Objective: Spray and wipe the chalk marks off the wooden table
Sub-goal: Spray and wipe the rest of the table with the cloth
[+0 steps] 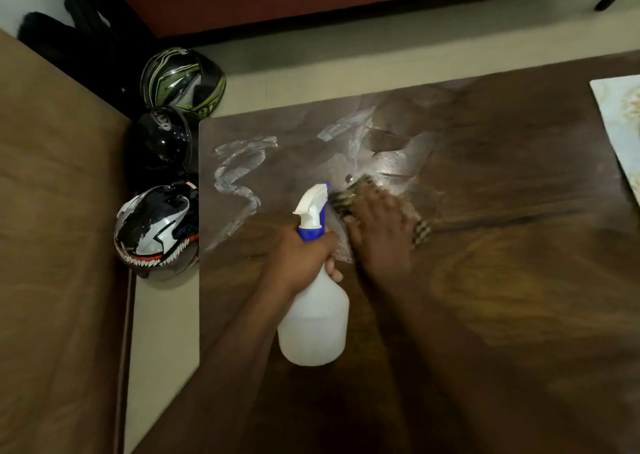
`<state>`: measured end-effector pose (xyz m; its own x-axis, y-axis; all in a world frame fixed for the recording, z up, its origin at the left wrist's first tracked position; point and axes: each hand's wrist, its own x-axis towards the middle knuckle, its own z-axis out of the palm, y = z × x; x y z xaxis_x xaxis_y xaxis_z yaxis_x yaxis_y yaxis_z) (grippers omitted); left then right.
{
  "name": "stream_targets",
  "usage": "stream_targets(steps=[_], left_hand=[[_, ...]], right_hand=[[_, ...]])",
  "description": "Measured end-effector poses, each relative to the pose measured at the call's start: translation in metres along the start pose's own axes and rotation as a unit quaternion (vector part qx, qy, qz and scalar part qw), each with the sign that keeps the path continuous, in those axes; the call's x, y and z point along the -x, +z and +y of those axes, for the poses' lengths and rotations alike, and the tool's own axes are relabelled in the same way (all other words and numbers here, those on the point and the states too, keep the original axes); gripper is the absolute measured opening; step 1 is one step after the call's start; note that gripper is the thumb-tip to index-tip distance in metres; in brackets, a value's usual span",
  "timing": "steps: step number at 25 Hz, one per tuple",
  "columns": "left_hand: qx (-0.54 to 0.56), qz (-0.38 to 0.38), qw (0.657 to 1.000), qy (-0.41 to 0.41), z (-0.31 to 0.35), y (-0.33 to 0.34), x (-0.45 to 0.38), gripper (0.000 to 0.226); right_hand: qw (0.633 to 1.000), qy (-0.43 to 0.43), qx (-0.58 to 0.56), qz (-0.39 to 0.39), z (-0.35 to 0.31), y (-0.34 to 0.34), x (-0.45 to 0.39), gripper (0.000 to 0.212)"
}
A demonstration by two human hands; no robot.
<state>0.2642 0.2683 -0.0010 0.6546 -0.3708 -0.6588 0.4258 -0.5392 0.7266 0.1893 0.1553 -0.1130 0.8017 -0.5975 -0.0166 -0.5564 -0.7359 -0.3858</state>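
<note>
White chalk marks (239,176) zigzag across the left part of the dark wooden table (502,280), and more smeared chalk (391,148) lies toward the middle. My left hand (301,256) grips the neck of a white spray bottle (315,325) with a blue collar, its nozzle pointing away from me. My right hand (377,232) presses flat on a striped cloth (420,230) on the table, just right of the bottle's nozzle; the hand and cloth are motion-blurred.
Three helmets stand on the floor left of the table: a green one (181,81), a black one (161,142) and a white-and-black one (157,226). A light mat (620,128) lies at the table's right edge. A brown surface (59,228) fills the left.
</note>
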Motion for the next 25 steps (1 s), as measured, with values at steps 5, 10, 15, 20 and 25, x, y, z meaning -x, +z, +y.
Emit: stream_targets(steps=[5, 10, 15, 20, 25], left_hand=[[0.027, -0.048, 0.998, -0.033, 0.024, 0.001, -0.02, 0.015], [0.005, -0.045, 0.999, 0.01, 0.053, -0.004, -0.054, 0.008], [0.039, -0.061, 0.997, 0.003, 0.063, -0.004, -0.085, 0.01], [0.022, -0.113, 0.993, 0.002, 0.065, -0.038, -0.097, 0.019], [0.03, -0.13, 0.991, -0.009, 0.06, -0.07, -0.115, 0.007]], right_hand=[[0.98, -0.194, 0.028, -0.033, 0.049, -0.014, 0.016, 0.046], [1.0, 0.003, 0.016, 0.027, 0.011, -0.007, -0.083, 0.041], [0.992, -0.118, 0.035, -0.015, 0.03, -0.002, -0.057, 0.048], [0.989, 0.115, 0.042, 0.084, 0.0, 0.001, -0.14, 0.049], [0.992, -0.117, 0.036, -0.028, -0.026, 0.022, -0.114, 0.054]])
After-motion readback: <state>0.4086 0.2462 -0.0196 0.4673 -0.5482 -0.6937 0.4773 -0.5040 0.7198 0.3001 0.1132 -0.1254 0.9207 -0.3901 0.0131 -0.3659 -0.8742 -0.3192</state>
